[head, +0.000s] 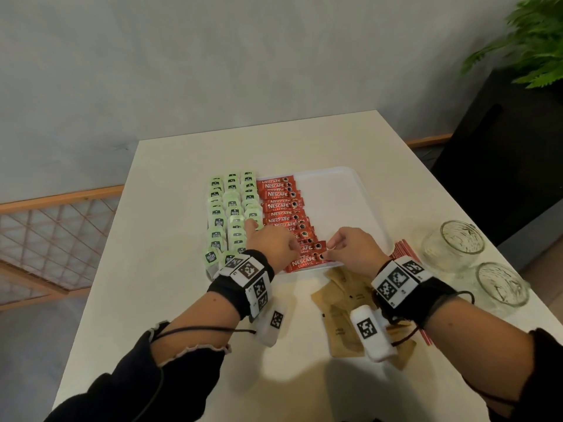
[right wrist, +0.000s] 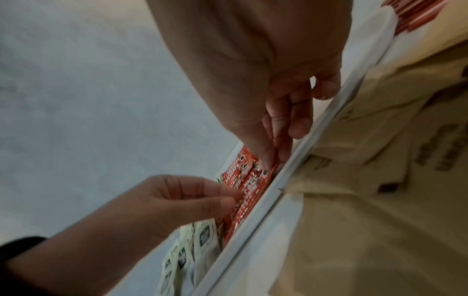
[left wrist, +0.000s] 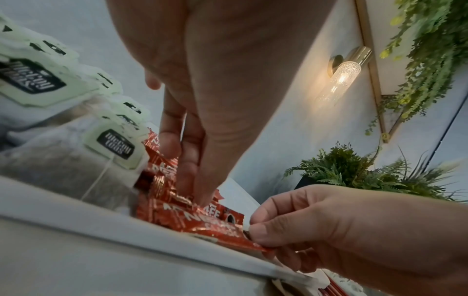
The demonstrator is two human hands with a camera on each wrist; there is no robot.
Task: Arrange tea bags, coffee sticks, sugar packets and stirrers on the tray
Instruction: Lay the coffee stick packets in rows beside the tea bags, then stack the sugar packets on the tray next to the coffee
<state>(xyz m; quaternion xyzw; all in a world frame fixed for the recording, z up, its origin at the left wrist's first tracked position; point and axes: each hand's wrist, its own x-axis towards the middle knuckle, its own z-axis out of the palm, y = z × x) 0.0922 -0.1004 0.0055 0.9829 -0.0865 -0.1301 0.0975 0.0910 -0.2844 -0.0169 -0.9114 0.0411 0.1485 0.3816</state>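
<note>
A white tray (head: pixel 341 202) lies on the table. Three columns of green-tagged tea bags (head: pixel 231 214) fill its left part, and a column of red coffee sticks (head: pixel 281 205) runs beside them. My left hand (head: pixel 275 243) pinches the coffee sticks near the column's near end, seen close in the left wrist view (left wrist: pixel 192 180). My right hand (head: pixel 347 248) pinches the right end of the nearest coffee stick (head: pixel 301 263) by the tray's front rim (right wrist: pixel 253 220). Brown sugar packets (head: pixel 335 300) lie on the table under my right wrist. Red stirrers (head: pixel 403 252) lie just right of the tray.
Two glass jars (head: pixel 457 242) (head: pixel 501 287) stand at the table's right edge. The tray's right half is bare. A dark chair (head: pixel 502 162) and a green plant (head: pixel 530 41) are beyond the right edge. A wooden lattice rail (head: pixel 54 233) is on the left.
</note>
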